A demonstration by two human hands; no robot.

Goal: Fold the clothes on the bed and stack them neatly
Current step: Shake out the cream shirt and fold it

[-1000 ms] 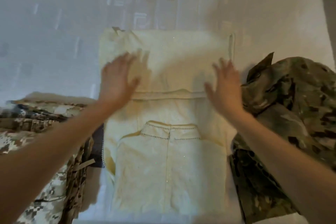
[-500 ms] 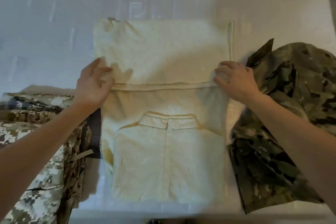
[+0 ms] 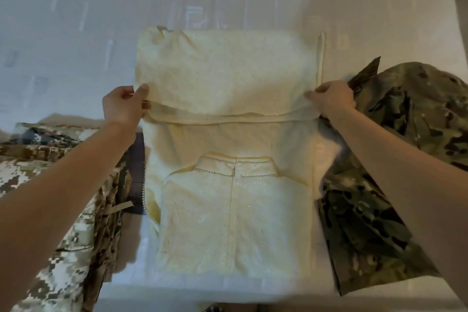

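Note:
A cream garment point(image 3: 233, 149) lies flat on the white bed point(image 3: 76, 33), collar side near me, its far half doubled over with a folded edge running across the middle. My left hand point(image 3: 124, 105) pinches the left end of that folded edge, thumb on top. My right hand point(image 3: 331, 100) grips the right end of the same edge. A tan digital-camouflage pile point(image 3: 58, 210) sits to the left. A green camouflage garment point(image 3: 395, 164) lies crumpled to the right, partly under my right forearm.
A dark cloth point(image 3: 138, 167) peeks out between the cream garment and the tan pile. The bed's near edge point(image 3: 228, 296) runs along the bottom. White sheet stretches beyond the garment toward the far side.
Both hands went from hovering flat over the garment to its sides, and their fingers closed on the ends of the folded edge.

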